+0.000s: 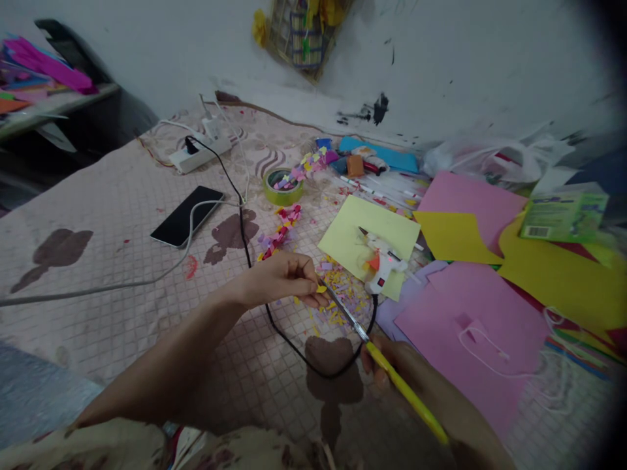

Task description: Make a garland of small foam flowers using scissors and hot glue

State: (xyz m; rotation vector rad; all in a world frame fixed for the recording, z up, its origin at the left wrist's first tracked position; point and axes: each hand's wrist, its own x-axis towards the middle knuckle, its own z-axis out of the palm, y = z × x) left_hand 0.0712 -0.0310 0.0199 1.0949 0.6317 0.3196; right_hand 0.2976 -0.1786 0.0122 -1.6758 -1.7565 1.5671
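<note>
Fingers of the left hand (281, 277) are pinching a small yellow paper piece (321, 289) at their tips, while the right hand (404, 362) is gripping yellow-handled scissors (411, 397), their long axis slanting forward and leftward to that piece

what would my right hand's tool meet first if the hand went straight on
The tool in the right hand would probably meet the yellow piece in the left hand first; whether they touch is unclear.

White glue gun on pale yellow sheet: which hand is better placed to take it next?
Probably the right hand: the white glue gun's grip points towards it. It holds yellow-handled metal scissors, to put down first. The left hand holds a small yellow piece.
</note>
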